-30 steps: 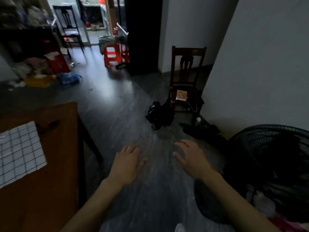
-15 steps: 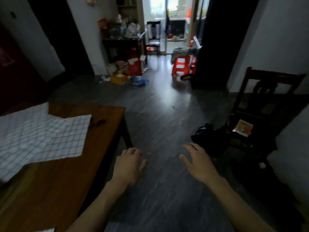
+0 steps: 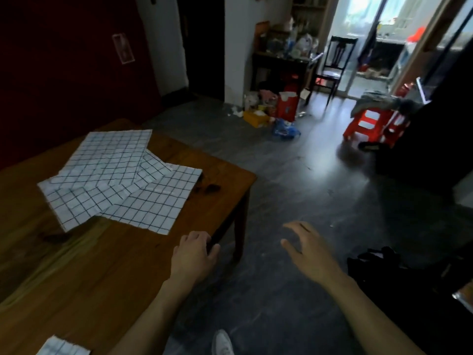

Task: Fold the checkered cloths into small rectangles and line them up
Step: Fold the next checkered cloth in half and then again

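Several white checkered cloths (image 3: 120, 175) lie unfolded and overlapping on the brown wooden table (image 3: 102, 265), toward its far side. A corner of another checkered cloth (image 3: 61, 348) shows at the table's near edge, bottom left. My left hand (image 3: 194, 254) hovers over the table's right edge with its fingers loosely bent, holding nothing. My right hand (image 3: 307, 247) is out over the floor to the right of the table, fingers spread and relaxed, also holding nothing. Both hands are apart from the cloths.
Grey floor lies to the right of the table. A black bag (image 3: 384, 267) sits on the floor at right. Red stools (image 3: 368, 124) with clothing, a dark chair (image 3: 335, 62) and cluttered boxes (image 3: 271, 108) stand farther back. A white shoe (image 3: 222, 344) shows below.
The view has swung left, bringing the table and the overlapping cloths into sight. My left hand now hangs over the table's right edge instead of the floor.
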Demonstrator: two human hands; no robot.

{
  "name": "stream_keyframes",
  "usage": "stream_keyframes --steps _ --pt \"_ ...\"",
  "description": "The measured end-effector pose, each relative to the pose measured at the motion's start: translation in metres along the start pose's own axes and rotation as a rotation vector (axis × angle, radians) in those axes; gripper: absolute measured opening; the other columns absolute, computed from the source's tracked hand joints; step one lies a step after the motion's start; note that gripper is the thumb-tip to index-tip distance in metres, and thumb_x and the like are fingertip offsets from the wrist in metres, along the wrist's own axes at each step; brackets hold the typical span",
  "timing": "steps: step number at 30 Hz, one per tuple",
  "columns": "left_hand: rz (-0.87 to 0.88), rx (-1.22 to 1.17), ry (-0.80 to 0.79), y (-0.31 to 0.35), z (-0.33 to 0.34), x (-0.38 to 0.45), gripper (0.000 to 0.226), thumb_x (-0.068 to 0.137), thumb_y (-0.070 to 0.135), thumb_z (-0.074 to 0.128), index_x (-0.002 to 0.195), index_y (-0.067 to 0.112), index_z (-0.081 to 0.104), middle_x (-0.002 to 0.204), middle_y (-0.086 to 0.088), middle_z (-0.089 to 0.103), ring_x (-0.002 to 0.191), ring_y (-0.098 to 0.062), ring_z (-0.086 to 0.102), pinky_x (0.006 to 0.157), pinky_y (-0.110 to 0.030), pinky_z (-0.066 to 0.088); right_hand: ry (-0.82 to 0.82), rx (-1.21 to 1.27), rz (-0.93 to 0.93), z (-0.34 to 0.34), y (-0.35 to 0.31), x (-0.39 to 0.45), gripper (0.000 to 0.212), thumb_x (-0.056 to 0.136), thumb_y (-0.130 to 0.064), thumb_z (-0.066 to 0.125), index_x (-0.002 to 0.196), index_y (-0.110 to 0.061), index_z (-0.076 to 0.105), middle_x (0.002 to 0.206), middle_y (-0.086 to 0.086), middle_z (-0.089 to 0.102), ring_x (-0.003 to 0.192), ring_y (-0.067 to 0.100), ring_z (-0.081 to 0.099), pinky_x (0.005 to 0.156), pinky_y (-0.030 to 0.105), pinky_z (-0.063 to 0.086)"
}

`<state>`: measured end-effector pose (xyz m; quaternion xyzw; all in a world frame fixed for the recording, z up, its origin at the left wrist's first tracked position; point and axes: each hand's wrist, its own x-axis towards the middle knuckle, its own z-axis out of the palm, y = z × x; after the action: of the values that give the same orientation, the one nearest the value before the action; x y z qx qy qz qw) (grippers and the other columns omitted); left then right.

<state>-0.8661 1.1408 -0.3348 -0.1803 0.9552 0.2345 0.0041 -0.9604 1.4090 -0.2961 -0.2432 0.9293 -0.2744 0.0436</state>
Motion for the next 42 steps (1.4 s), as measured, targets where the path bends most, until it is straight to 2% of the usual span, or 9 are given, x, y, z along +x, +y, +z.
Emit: stream_keyframes --steps 3,10,14,18,22,25,34,37,42 --pt "-0.054 -0.051 0.030 -0.011 -0.002 0.046 0.034 0.094 0.052 0.050 0.118 0.029 0.054 0.130 0.003 0.053 0.116 -0.015 0.048 0.097 -0.040 0.047 -0.077 -0.050 -0.050 0.004 -0.004 0.053 0.041 0.097 -0.034 0.055 0.135 -0.019 0.051 0.134 -0.003 0.047 0.122 0.011 0.045 0.098 0.017 0.030" --pt "-0.112 -0.100 0.126 -0.043 -0.016 0.110 0.038 0.094 0.051 0.050 0.118 0.024 0.057 0.122 0.002 0.058 0.110 -0.015 0.051 0.095 -0.039 0.047 -0.134 -0.050 -0.159 0.035 -0.024 0.163 0.040 0.095 -0.038 0.055 0.132 -0.020 0.054 0.129 -0.003 0.051 0.120 0.014 0.049 0.100 0.025 0.037" --pt "-0.208 -0.088 0.127 -0.069 -0.019 0.125 0.040 0.095 0.050 0.051 0.125 0.023 0.055 0.129 0.001 0.056 0.118 -0.016 0.049 0.100 -0.038 0.046 -0.252 -0.033 -0.246 0.065 -0.041 0.206 0.042 0.096 -0.042 0.052 0.135 -0.025 0.049 0.135 -0.008 0.045 0.125 0.009 0.042 0.104 0.023 0.035" --pt "-0.335 -0.090 0.174 -0.091 -0.016 0.134 0.037 0.095 0.047 0.052 0.124 0.024 0.055 0.131 0.001 0.055 0.121 -0.015 0.048 0.098 -0.033 0.047 -0.345 0.001 -0.313 0.088 -0.052 0.254 0.044 0.096 -0.040 0.054 0.137 -0.025 0.049 0.136 -0.008 0.044 0.127 0.008 0.040 0.107 0.027 0.037" --pt "-0.439 -0.052 0.205 -0.093 -0.010 0.149 0.036 0.095 0.047 0.052 0.123 0.025 0.056 0.131 0.002 0.056 0.121 -0.015 0.048 0.098 -0.032 0.045 -0.411 0.046 -0.379 0.104 -0.048 0.303 0.042 0.096 -0.039 0.053 0.136 -0.027 0.048 0.137 -0.010 0.044 0.127 0.008 0.041 0.108 0.030 0.038" --pt "-0.537 -0.028 0.236 -0.085 -0.015 0.171 0.038 0.095 0.048 0.052 0.125 0.025 0.055 0.134 0.002 0.054 0.124 -0.016 0.047 0.099 -0.033 0.045 -0.477 0.052 -0.451 0.110 -0.044 0.347 0.043 0.096 -0.039 0.053 0.137 -0.027 0.047 0.138 -0.010 0.044 0.128 0.007 0.040 0.107 0.027 0.037" --pt "-0.748 -0.003 0.388 -0.064 -0.049 0.204 0.036 0.095 0.044 0.055 0.123 0.022 0.057 0.128 0.000 0.056 0.110 -0.019 0.054 0.085 -0.034 0.051 -0.612 0.059 -0.605 0.120 -0.069 0.450 0.043 0.098 -0.036 0.051 0.139 -0.026 0.045 0.142 -0.008 0.042 0.130 0.009 0.038 0.103 0.024 0.034" --pt "-0.786 0.008 0.407 -0.078 -0.058 0.203 0.035 0.095 0.043 0.056 0.123 0.021 0.057 0.127 0.001 0.056 0.110 -0.018 0.055 0.083 -0.030 0.049 -0.647 0.093 -0.649 0.134 -0.088 0.463 0.042 0.097 -0.035 0.052 0.139 -0.027 0.045 0.140 -0.010 0.042 0.127 0.007 0.039 0.100 0.022 0.036" --pt "-0.838 0.000 0.427 -0.120 -0.072 0.209 0.035 0.095 0.043 0.056 0.124 0.022 0.057 0.126 0.003 0.056 0.099 -0.015 0.058 0.077 -0.023 0.044 -0.694 0.101 -0.703 0.172 -0.120 0.480 0.042 0.098 -0.035 0.052 0.138 -0.026 0.045 0.139 -0.011 0.042 0.120 0.002 0.040 0.096 0.018 0.036"
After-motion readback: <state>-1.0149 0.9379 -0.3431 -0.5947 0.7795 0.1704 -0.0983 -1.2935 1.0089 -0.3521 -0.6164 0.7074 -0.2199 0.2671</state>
